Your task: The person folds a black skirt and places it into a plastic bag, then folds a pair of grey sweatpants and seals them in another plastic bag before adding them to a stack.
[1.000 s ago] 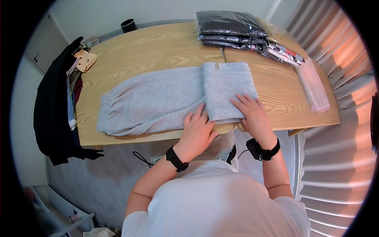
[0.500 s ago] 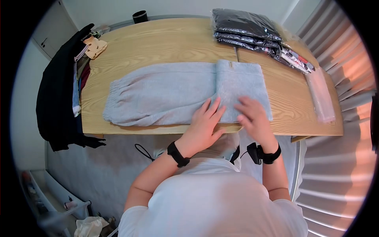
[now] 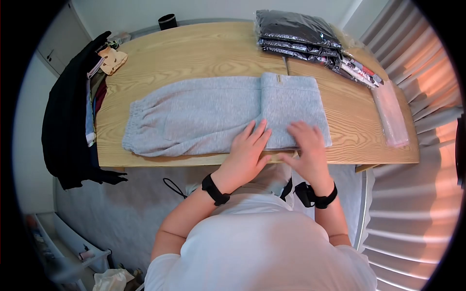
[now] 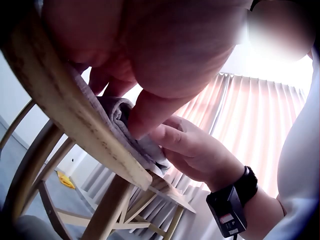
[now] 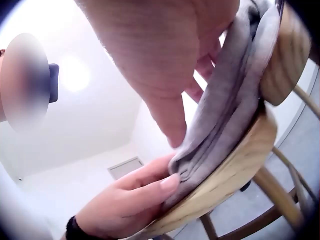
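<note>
Grey sweatpants (image 3: 208,109) lie lengthwise along the front of the table, their gathered cuff end to the left. At the right, a section is folded over (image 3: 293,99) on top, with a small tag near its far edge. My left hand (image 3: 248,153) rests at the near part of that fold's left edge, fingers straight and spread. Over the near right part of the fold is my right hand (image 3: 309,150), fingers extended and its thumb pointing towards the left hand. In the right wrist view the layered near edge (image 5: 220,120) lies along the table rim, with the left thumb touching it.
Plastic-wrapped dark garments (image 3: 298,31) are stacked at the back right, near a pinkish clear packet (image 3: 391,114). Dark clothing (image 3: 68,111) hangs over the table's left end. A seam crosses the wooden table (image 3: 194,53). A black cup-shaped container (image 3: 167,21) stands beyond the back edge.
The right hand has come off the fold's right side and shifted left, towards the left hand. The left hand stays in place on the sweatpants. The head view has shifted slightly.
</note>
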`<state>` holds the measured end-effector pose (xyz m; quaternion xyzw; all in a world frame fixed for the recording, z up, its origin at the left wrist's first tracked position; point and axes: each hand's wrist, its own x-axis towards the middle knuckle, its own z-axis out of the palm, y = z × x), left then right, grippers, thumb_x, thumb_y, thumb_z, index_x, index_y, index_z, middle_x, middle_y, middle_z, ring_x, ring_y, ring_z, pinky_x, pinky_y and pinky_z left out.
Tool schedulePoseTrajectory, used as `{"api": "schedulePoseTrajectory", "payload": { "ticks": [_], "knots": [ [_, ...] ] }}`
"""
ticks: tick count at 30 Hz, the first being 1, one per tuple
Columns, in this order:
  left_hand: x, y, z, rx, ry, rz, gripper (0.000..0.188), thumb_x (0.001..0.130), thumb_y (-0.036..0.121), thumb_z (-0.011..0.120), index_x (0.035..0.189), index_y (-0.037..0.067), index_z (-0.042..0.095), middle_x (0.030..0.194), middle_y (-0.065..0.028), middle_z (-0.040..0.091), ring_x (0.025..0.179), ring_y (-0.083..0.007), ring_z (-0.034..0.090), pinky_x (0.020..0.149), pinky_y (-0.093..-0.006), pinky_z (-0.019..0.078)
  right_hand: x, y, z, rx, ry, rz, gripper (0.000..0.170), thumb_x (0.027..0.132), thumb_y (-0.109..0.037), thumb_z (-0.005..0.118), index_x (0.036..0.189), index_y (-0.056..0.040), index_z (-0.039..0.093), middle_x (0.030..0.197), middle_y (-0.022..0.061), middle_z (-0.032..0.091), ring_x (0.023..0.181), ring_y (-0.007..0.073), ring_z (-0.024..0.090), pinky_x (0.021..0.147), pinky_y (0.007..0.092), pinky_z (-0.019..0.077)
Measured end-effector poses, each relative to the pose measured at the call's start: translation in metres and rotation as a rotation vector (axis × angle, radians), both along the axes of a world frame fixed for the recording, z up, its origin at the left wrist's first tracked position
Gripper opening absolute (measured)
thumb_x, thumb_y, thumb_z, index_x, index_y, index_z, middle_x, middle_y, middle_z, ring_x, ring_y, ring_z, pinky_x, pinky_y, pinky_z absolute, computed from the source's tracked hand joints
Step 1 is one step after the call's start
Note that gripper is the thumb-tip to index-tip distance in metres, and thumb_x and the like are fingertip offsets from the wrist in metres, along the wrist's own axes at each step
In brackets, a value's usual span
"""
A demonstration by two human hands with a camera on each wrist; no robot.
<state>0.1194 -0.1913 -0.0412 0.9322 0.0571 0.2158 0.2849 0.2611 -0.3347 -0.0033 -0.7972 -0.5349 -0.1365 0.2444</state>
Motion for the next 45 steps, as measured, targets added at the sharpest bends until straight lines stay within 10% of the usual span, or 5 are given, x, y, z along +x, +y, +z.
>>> {"api": "schedulePoseTrajectory", "payload": {
  "ticks": [15, 23, 28, 41, 45],
  "knots": [
    [-0.002, -0.001, -0.001, 0.005, 0.024, 0.005, 0.066, 0.076, 0.012, 0.066, 0.134, 0.002, 0.038, 0.144, -0.0193, 0.03, 0.129, -0.0417, 0.03, 0.102, -0.0494, 0.0294, 0.052, -0.015, -0.019, 0.279, 0.18, -0.381, 0.042, 0.084, -0.023, 0.064, 0.118, -0.0002, 0.053, 0.118, 0.0204, 0.056, 0.111, 0.0354, 0.052, 0.091, 0.0421, 0.0424],
    [0.0, -0.002, -0.002, 0.023, 0.022, 0.005, 0.07, 0.074, 0.014, 0.069, 0.134, 0.002, 0.036, 0.145, -0.0187, 0.028, 0.129, -0.0414, 0.031, 0.103, -0.0493, 0.0294, 0.035, -0.007, -0.02, 1.144, 1.827, -0.092, 0.041, 0.094, -0.021, 0.05, 0.128, 0.0015, 0.043, 0.131, 0.0091, 0.049, 0.121, 0.0249, 0.044, 0.103, 0.0362, 0.0332],
    [-0.001, -0.003, 0.0, 0.032, 0.022, 0.011, 0.072, 0.074, 0.015, 0.069, 0.135, 0.002, 0.034, 0.146, -0.0185, 0.026, 0.13, -0.0411, 0.029, 0.104, -0.0493, 0.0276, -0.001, 0.014, -0.032, 1.052, 1.925, 0.171, 0.042, 0.088, -0.007, 0.055, 0.128, -0.0027, 0.043, 0.133, 0.0087, 0.047, 0.121, 0.0236, 0.044, 0.104, 0.0398, 0.0328],
    [-0.008, 0.014, -0.009, -0.153, -0.155, 0.047, 0.073, 0.073, 0.019, 0.068, 0.132, -0.006, 0.034, 0.139, -0.0279, 0.031, 0.127, -0.0417, 0.034, 0.103, -0.0486, 0.029, -0.067, 0.08, 0.026, 0.147, 1.15, 0.145, 0.039, 0.079, -0.008, 0.058, 0.116, 0.0016, 0.053, 0.118, 0.0139, 0.056, 0.115, 0.0208, 0.05, 0.096, 0.0365, 0.0382],
    [-0.082, 0.023, 0.028, 0.084, 0.299, 0.163, 0.032, 0.079, 0.026, 0.062, 0.108, 0.012, 0.061, 0.1, -0.009, 0.064, 0.094, -0.0309, 0.058, 0.085, -0.0483, 0.0372, -0.096, 0.117, 0.005, 0.055, 0.126, 0.428, 0.049, 0.072, -0.014, 0.064, 0.118, -0.0009, 0.053, 0.12, 0.0165, 0.056, 0.113, 0.034, 0.051, 0.096, 0.0458, 0.0387]
  ]
}}
